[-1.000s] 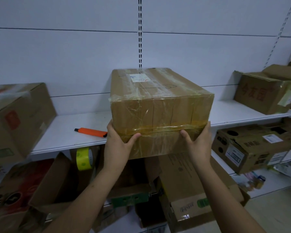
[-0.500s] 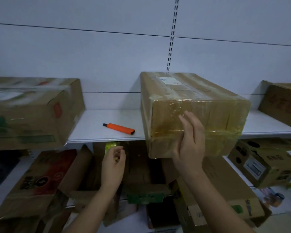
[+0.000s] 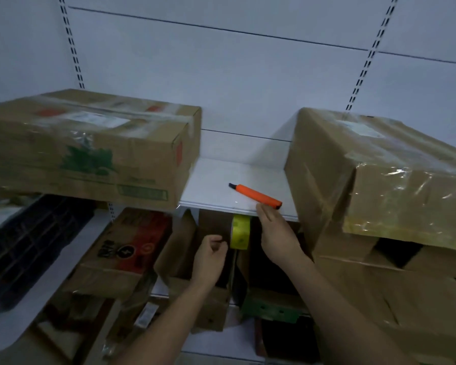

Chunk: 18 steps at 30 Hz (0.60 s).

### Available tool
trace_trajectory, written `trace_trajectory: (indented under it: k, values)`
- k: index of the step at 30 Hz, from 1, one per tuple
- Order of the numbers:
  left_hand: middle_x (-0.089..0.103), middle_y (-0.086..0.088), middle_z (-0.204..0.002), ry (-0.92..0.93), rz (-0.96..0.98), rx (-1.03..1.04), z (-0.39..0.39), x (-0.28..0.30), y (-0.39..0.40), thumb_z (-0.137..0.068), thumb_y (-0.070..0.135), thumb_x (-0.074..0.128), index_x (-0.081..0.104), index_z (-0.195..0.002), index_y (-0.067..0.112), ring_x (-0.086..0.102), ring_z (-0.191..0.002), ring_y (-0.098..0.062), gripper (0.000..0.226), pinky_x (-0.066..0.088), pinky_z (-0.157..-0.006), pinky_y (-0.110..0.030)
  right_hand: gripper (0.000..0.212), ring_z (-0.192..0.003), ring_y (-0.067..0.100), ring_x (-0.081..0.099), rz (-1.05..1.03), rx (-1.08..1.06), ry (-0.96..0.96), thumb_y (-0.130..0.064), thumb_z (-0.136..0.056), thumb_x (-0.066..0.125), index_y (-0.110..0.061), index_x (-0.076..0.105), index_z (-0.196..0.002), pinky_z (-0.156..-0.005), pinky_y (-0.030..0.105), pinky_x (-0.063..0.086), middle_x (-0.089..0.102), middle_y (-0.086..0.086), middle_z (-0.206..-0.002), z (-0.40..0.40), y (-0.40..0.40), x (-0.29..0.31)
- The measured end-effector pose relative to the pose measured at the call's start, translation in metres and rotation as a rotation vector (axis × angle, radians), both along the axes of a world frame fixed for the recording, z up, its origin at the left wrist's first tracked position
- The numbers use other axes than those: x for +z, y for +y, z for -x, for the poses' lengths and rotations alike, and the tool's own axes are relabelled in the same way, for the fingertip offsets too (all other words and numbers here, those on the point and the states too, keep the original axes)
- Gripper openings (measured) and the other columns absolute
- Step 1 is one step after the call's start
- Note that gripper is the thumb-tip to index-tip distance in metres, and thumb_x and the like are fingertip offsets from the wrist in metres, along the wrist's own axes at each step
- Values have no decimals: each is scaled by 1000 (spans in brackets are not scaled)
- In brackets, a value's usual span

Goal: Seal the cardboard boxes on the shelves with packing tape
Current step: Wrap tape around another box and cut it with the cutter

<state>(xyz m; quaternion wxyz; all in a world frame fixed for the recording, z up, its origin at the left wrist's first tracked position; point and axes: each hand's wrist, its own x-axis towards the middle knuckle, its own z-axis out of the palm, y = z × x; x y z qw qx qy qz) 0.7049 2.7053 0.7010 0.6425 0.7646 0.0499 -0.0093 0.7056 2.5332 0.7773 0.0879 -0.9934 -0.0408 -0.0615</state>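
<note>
A tape-wrapped cardboard box [image 3: 385, 175] sits on the white shelf [image 3: 221, 180] at the right, its front overhanging the edge. Another taped box [image 3: 90, 148] lies at the left. Between them an orange box cutter [image 3: 256, 195] rests on the shelf. Just under the shelf edge stands a yellow tape roll [image 3: 240, 232]. My left hand [image 3: 211, 255] is below the shelf, fingers loosely curled, holding nothing, right beside the roll. My right hand [image 3: 277, 233] reaches up with straight fingers, its tips at the shelf edge near the cutter's end.
Open and stacked cardboard boxes [image 3: 132, 256] crowd the lower shelf, with a dark crate [image 3: 24, 246] at the left and a green piece [image 3: 271, 308] in the middle. More brown boxes [image 3: 379, 285] stand under the right box. White back panels rise behind.
Both hands have let go of the right box, which now rests on the shelf. My view swung left and down. My right hand moved to the shelf edge, my left hand toward the tape roll.
</note>
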Motion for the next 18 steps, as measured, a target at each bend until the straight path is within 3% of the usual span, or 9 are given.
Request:
trace_trajectory:
  k: [3,6,9,12,16,18]
  values:
    - [59,4,-98,26,43,-30,-20,9,-12,-98,21,61,51,-130,10,57,-87,-4,35,44,-70,-12,71,-152,20,0,-81,-85,66,1,-96,39,-11,5,-158,-123,32,13,1,4,-166,-13,5,-9]
    - [59,-7,-123,62,118,-54,-47,14,-27,-96,25,65,42,-140,8,59,-108,-17,52,48,-87,-25,69,-152,18,1,-203,-165,15,1,-96,38,-13,11,-158,-123,31,12,5,2,-166,-23,12,-17]
    - [54,0,-134,111,215,-76,-65,18,-42,-93,33,68,42,-142,17,55,-117,-15,58,46,-88,-26,68,-152,16,1,-235,-199,-97,0,-97,37,-16,12,-158,-123,28,12,6,0,-166,-24,12,-29]
    - [66,3,-126,100,334,-143,-73,18,-48,-92,26,71,57,-130,24,65,-108,-9,40,52,-82,-18,65,-152,13,0,-289,-200,-141,-2,-98,36,-18,15,-158,-121,25,10,6,-3,-166,-26,11,-33]
    - [75,-11,-104,262,390,-192,-78,25,-40,-93,17,69,72,-110,11,73,-91,-19,19,58,-80,-27,62,-151,15,12,-374,-226,-232,-1,-95,49,-15,32,-153,-120,24,15,23,0,-162,-35,14,-46]
    - [73,-11,-80,340,447,-228,-79,37,-34,-94,14,66,72,-106,4,70,-67,-13,17,55,-63,-21,66,-150,19,17,-389,-220,-248,7,-90,51,-12,37,-151,-120,31,22,27,2,-160,-36,15,-55]
